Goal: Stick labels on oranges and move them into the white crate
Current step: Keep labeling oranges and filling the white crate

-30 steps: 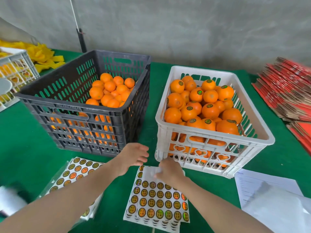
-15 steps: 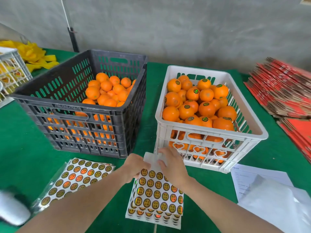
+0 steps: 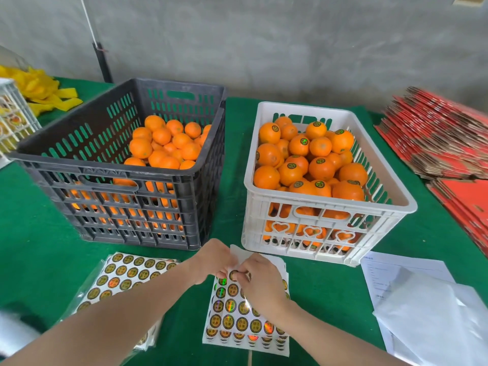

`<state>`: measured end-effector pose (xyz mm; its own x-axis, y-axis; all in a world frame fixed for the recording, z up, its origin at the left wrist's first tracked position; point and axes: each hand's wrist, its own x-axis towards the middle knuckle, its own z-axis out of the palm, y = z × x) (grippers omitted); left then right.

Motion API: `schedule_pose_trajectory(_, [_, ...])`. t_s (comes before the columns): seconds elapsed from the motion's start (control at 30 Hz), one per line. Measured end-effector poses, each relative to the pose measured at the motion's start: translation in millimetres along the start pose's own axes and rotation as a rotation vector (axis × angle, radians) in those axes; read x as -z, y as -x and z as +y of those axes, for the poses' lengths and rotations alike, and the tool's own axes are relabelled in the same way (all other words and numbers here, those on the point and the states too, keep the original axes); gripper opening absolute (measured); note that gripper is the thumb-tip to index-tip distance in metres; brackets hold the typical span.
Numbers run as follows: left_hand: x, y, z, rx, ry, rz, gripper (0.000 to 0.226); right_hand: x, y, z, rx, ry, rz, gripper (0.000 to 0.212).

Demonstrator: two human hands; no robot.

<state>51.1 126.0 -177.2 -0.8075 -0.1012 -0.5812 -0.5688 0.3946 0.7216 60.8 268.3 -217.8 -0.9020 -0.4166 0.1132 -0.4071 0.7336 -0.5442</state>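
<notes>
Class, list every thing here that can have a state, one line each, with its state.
Dark grey plastic crate: partly filled, oranges show no labels.
White plastic crate: nearly full, many oranges show labels.
Top sheet of round gold stickers: far end bare and lifted.
Left hand: holds the sheet's lifted end.
Right hand: pinches one sticker.
Red cardboard boxes: folded flat, stacked.

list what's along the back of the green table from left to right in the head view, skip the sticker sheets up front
yellow strips → dark crate of unlabelled oranges → white crate of labelled oranges → red flattened cartons
</notes>
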Motion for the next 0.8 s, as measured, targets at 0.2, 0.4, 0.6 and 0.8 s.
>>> schedule_pose_trajectory(0.2, [0,-6,-5,-0.07,-0.12,-0.023,0.019,3,7,-7,0.112,-0.059,0.105,0.009])
schedule_pose_trajectory(0.4, [3,-4,-10,-0.195,-0.449,-0.006,0.017,36,2,-27,0.244,-0.237,0.3,0.003])
schedule_pose_trajectory(0.6, [55,52,30,-1.01,-0.495,0.342,0.005,100,-41,-89,0.46,-0.406,0.517,0.012])
schedule_pose_trajectory(0.8, [150,79,75,-1.175,-0.333,0.508,0.02,118,-106,-142,0.486,-0.473,0.466,0.025])
